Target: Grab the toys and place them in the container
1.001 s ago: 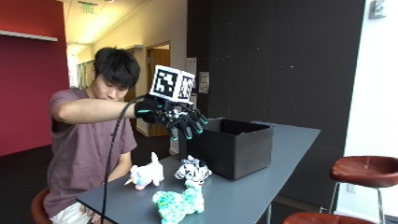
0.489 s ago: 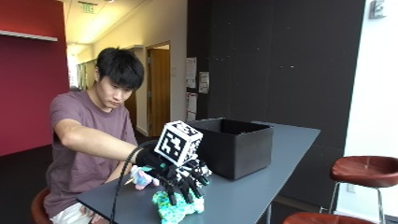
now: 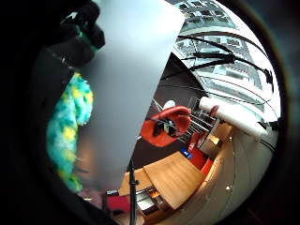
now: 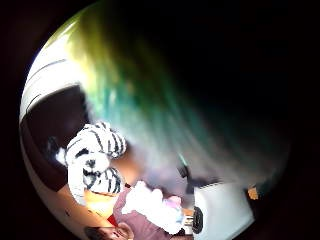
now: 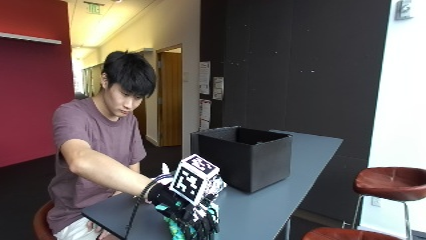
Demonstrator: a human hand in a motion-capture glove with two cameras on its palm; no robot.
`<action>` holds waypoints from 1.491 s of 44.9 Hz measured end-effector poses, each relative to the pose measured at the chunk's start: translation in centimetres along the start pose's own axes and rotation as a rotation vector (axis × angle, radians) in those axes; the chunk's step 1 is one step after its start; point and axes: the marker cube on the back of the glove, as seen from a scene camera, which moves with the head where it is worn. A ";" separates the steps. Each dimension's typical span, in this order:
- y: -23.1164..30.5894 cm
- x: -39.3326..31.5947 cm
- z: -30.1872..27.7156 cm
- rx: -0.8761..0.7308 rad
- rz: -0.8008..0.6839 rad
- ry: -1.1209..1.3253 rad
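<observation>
Fluffy teal-and-yellow plush toy [image 3: 65,133] at the worktop's [image 5: 279,200] near edge looks soft, light; our grip [image 5: 190,212] closes round its body.

Box [image 5: 245,156] stands on table [image 5: 286,200], about mid-length, behind gloved right hand [image 5: 190,212]. Hand low over table's near end, on top of fluffy toy [image 5: 178,231]. Striped toy [image 4: 95,160] and third toy [image 4: 152,207] on table just beside hand. Person sits at table's left side. Stool [image 5: 389,182] right of table.
</observation>
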 end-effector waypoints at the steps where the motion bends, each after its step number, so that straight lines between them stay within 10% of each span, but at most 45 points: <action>1: 0.0 0.0 0.0 0.003 -0.001 0.002; 67: 4.1 -3.3 -1.3 -0.064 0.044 -0.067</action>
